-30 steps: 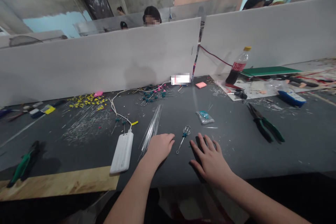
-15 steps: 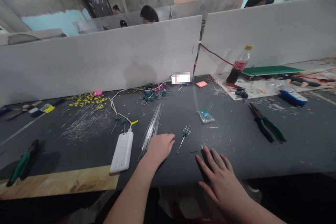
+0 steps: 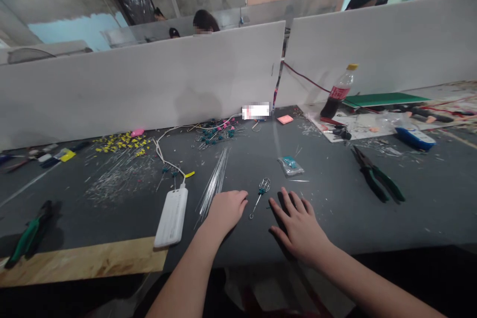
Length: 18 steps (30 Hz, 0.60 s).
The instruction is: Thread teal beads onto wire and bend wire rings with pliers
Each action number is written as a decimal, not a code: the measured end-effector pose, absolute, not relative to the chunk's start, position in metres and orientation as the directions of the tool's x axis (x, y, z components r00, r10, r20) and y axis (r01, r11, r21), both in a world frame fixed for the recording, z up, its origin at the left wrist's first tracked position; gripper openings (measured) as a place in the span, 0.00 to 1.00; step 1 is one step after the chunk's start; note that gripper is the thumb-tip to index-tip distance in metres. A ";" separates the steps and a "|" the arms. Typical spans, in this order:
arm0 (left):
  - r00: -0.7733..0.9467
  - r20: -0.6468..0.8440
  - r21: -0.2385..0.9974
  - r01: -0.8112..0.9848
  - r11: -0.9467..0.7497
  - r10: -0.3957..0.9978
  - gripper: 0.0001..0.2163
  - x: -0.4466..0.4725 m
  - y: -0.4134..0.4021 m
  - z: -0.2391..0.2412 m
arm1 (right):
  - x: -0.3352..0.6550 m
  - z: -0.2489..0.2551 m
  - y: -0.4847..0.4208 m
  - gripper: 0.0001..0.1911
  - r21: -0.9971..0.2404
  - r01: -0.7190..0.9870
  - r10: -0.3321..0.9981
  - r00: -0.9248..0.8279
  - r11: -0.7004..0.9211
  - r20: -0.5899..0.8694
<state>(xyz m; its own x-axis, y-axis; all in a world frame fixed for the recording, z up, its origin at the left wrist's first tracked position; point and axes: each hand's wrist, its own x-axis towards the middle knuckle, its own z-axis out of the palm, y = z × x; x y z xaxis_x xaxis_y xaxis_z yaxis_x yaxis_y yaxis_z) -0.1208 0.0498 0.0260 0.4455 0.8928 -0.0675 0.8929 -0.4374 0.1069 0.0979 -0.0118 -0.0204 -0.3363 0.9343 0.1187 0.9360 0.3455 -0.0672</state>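
A small wire piece (image 3: pixel 264 187), with an oval cage at its top, a teal band and a thin stem ending in a loop, lies on the dark table between my hands, touched by neither. My left hand (image 3: pixel 228 208) rests to its left with the fingers curled in; no object shows in it. Beside that hand is a bundle of thin straight wires (image 3: pixel 216 179). My right hand (image 3: pixel 300 223) lies flat to the right of the wire piece, fingers spread and holding nothing. Beyond it sits a clear bag with teal bits (image 3: pixel 290 165).
A white power bank (image 3: pixel 171 217) with a cable is at left. Green-handled pliers lie at far left (image 3: pixel 28 236) and right (image 3: pixel 378 176). Yellow bits (image 3: pixel 119 141), loose wires and a cola bottle (image 3: pixel 339 92) stand further back, before a white partition (image 3: pixel 149 84).
My right hand has slid forward and to the left over the table, nearer the wire piece. My left hand and the wire piece have stayed put.
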 end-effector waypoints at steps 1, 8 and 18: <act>0.446 -0.066 0.107 0.893 -0.438 0.893 0.11 -0.121 0.050 0.026 | 0.099 -0.020 -0.015 0.31 -0.072 0.935 0.934 -0.339 0.347 0.110; 0.449 -0.065 0.113 0.891 -0.440 0.891 0.11 -0.121 0.049 0.025 | 0.114 -0.025 -0.053 0.31 -0.081 0.910 0.909 -0.396 0.408 0.132; 0.450 -0.062 0.106 0.891 -0.442 0.891 0.10 -0.120 0.049 0.024 | 0.110 -0.020 -0.023 0.31 -0.075 0.923 0.924 -0.372 0.379 0.086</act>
<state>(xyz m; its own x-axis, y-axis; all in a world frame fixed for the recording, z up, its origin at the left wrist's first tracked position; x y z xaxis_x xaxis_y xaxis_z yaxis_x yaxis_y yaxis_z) -0.1198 0.0487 0.0243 0.4497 0.8910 -0.0618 0.8907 -0.4422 0.1057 0.1102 -0.0234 -0.0199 -0.3722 0.9241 0.0862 0.9225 0.3786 -0.0753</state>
